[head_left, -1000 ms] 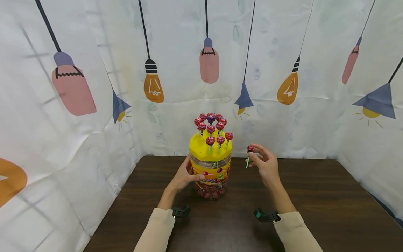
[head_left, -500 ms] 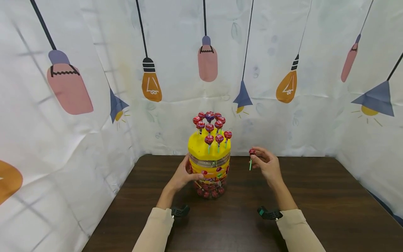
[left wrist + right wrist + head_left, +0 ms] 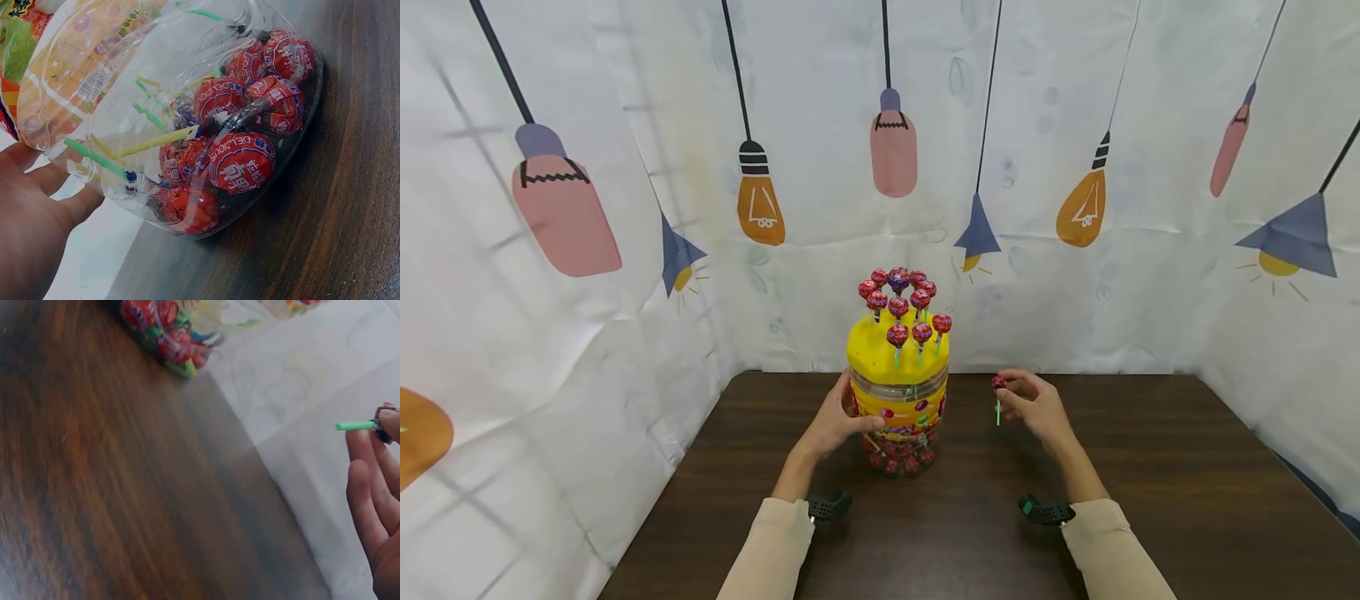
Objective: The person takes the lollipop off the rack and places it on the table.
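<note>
Transfer seems the step, with the right hand (image 3: 1033, 407) pinching a round red lollipop (image 3: 999, 382), the left hand (image 3: 833, 421) gripping a yellow-topped clear-plastic jar (image 3: 899, 388), steadiness likely needed next.

Both beige-sleeved arms (image 3: 769, 546) are stretched forward; the bare left hand (image 3: 838, 420) is held curved, the bare right hand (image 3: 1033, 407) pinched.

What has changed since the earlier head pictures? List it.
The right hand, still pinching a lollipop, has moved lower in the head view and slightly farther from the jar. Nothing was newly gripped or let go. The left hand stays on the jar's side, and the lollipops standing in the yellow lid are unchanged.
</note>
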{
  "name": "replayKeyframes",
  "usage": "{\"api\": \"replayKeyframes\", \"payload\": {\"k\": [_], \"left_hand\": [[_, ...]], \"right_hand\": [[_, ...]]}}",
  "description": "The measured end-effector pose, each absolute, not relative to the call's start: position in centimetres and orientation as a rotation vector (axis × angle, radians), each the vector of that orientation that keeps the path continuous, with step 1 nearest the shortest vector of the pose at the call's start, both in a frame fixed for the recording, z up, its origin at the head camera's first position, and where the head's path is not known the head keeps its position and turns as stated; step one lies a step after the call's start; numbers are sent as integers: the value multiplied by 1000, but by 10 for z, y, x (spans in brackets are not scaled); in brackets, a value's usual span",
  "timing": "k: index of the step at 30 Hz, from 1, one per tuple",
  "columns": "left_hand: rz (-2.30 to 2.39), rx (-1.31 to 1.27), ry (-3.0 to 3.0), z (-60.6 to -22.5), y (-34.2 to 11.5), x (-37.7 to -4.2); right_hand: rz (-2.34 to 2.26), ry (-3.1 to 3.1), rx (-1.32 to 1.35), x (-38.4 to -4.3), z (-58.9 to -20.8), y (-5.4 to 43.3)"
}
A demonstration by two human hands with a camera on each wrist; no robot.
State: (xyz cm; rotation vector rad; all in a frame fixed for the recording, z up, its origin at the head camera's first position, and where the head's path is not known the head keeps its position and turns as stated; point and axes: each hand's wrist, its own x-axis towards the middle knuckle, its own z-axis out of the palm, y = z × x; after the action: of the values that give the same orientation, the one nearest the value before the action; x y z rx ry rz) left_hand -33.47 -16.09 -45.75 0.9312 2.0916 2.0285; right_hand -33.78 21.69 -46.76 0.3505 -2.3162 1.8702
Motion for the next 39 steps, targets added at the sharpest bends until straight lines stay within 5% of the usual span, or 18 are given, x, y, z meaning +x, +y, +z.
{"api": "replayKeyframes", "payload": {"k": [39], "left_hand": [[2029, 968, 2059, -456, -161, -333]], "right_hand": [[1773, -2721, 270, -347, -495, 222]]}}
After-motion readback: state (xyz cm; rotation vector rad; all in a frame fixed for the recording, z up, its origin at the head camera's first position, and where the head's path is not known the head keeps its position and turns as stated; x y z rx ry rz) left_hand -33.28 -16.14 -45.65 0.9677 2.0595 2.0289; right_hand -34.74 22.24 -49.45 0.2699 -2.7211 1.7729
